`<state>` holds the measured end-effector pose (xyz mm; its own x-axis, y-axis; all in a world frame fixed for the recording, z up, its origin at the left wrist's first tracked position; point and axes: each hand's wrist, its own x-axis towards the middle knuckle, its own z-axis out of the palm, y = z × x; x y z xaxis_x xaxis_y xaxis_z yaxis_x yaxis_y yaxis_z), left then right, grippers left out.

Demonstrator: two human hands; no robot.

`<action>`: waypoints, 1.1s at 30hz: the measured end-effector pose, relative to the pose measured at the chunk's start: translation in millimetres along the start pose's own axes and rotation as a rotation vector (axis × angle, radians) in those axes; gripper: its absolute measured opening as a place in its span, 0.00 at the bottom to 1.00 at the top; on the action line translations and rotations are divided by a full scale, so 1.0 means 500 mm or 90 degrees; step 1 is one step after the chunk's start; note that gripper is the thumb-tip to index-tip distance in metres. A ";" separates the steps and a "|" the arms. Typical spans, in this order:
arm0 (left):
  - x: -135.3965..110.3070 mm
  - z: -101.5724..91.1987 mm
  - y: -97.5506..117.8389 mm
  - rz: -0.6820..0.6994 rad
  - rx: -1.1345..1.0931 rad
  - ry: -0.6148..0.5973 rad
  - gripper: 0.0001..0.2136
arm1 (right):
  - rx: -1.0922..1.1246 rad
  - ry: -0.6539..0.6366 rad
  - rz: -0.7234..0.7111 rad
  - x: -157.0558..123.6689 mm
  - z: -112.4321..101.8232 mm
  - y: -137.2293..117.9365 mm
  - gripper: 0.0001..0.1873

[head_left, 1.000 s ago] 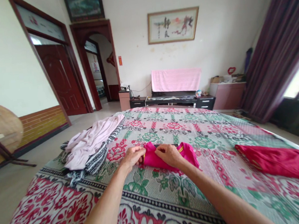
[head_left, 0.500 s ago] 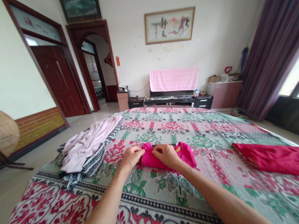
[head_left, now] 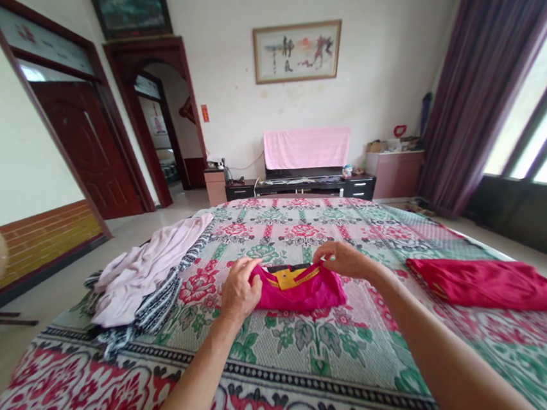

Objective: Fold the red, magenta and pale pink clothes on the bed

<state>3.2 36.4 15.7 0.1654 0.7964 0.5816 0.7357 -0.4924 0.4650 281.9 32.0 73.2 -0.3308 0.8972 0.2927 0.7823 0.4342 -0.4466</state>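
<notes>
A small folded magenta garment (head_left: 299, 291) with a yellow neck label lies in the middle of the floral bedspread (head_left: 317, 355). My left hand (head_left: 240, 289) rests on its left end, fingers bent and pinching the cloth. My right hand (head_left: 344, 259) pinches the garment's upper right corner near the collar. Both forearms reach in from the bottom of the view.
A pile of pale pink and black-and-white striped clothes (head_left: 140, 283) lies at the left of the bed. A second magenta garment (head_left: 488, 282) lies at the right. Beyond the bed stand a low TV cabinet with a pink cloth (head_left: 307, 148), doors at left, purple curtains at right.
My right hand has moved from the garment's left part to its upper right corner, spreading the fold so the yellow label shows. The camera has swung slightly right.
</notes>
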 end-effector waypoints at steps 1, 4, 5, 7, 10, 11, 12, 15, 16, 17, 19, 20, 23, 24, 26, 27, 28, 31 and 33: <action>-0.002 0.004 -0.002 0.035 0.003 -0.012 0.18 | -0.001 -0.017 -0.029 -0.003 0.000 0.006 0.20; -0.009 0.020 -0.014 0.067 0.009 -0.058 0.14 | -0.024 -0.041 -0.005 -0.001 0.018 0.012 0.22; -0.010 0.025 -0.019 0.064 0.001 -0.072 0.12 | -0.035 -0.037 0.026 0.002 0.026 0.013 0.21; -0.011 0.032 -0.026 0.055 -0.022 -0.083 0.10 | -0.045 -0.009 0.066 0.007 0.039 0.016 0.20; -0.009 0.039 -0.031 0.034 -0.034 -0.057 0.09 | -0.034 0.062 0.069 0.013 0.052 0.022 0.18; -0.008 0.040 -0.031 0.020 -0.032 -0.041 0.09 | -0.031 0.083 0.071 0.014 0.055 0.025 0.18; -0.007 0.040 -0.030 0.006 -0.029 -0.029 0.09 | -0.031 0.099 0.079 0.014 0.059 0.029 0.18; -0.005 0.040 -0.031 -0.030 -0.029 -0.008 0.09 | -0.037 0.105 0.133 0.011 0.072 0.047 0.17; -0.004 0.040 -0.032 -0.038 -0.029 0.001 0.10 | -0.037 0.099 0.156 0.010 0.076 0.053 0.17; -0.004 0.040 -0.033 -0.046 -0.026 0.013 0.11 | -0.033 0.092 0.179 0.010 0.080 0.059 0.17; -0.004 0.041 -0.036 -0.070 -0.012 0.031 0.16 | -0.017 0.089 0.214 0.008 0.086 0.069 0.20; -0.003 0.041 -0.037 -0.087 -0.003 0.031 0.18 | -0.009 0.091 0.222 0.008 0.087 0.072 0.21; -0.004 0.040 -0.040 -0.130 0.023 -0.014 0.21 | 0.003 0.078 0.221 0.006 0.087 0.077 0.21; -0.004 0.039 -0.040 -0.137 0.032 -0.032 0.21 | 0.008 0.069 0.217 0.005 0.086 0.078 0.19; -0.005 0.037 -0.038 -0.138 0.046 -0.064 0.21 | 0.031 0.057 0.216 0.003 0.086 0.081 0.18; -0.005 0.036 -0.037 -0.136 0.051 -0.076 0.20 | 0.047 0.057 0.218 0.002 0.086 0.083 0.17; -0.005 0.035 -0.036 -0.134 0.055 -0.083 0.20 | 0.064 0.056 0.221 0.001 0.087 0.085 0.17; -0.006 0.034 -0.035 -0.126 0.063 -0.080 0.20 | 0.087 0.049 0.225 0.000 0.089 0.087 0.18; -0.007 0.035 -0.037 -0.121 0.068 -0.079 0.20 | 0.063 0.047 0.212 0.000 0.088 0.084 0.19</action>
<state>0.7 48.9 -6.5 0.0917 0.9119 0.4001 0.8260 -0.2941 0.4809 291.6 53.8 17.2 -0.0243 0.9842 0.1756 0.7847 0.1277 -0.6065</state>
